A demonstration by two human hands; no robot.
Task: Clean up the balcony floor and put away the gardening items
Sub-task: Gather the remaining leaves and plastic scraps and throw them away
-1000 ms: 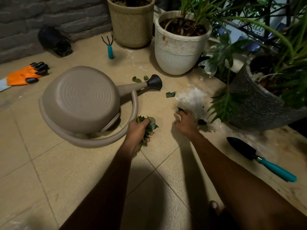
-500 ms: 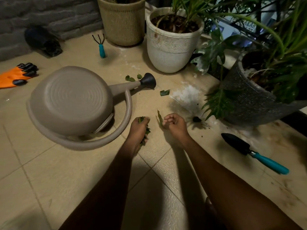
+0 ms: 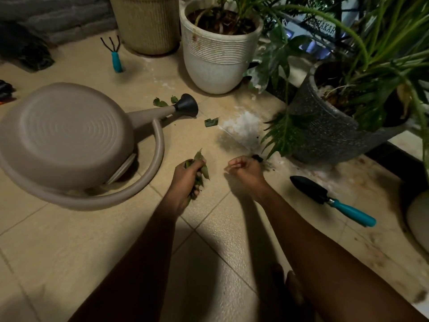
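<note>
Head camera, looking down at the tiled balcony floor [image 3: 69, 240]. The left hand [image 3: 188, 180] is fisted round a bunch of green leaves [image 3: 200, 158], just beside the loop handle of the watering can [image 3: 67, 133], which is tipped on its side. The right hand [image 3: 246, 171] hovers close by with its fingers curled in; I can't tell if it's pinching anything. Leaf scraps [image 3: 210, 122] lie loose near the can's black spout head. A teal-handled trowel [image 3: 325, 197] lies off to the right, near the grey planter [image 3: 329, 138]. A hand rake [image 3: 115, 55] sits by the wicker pot [image 3: 148, 24].
</note>
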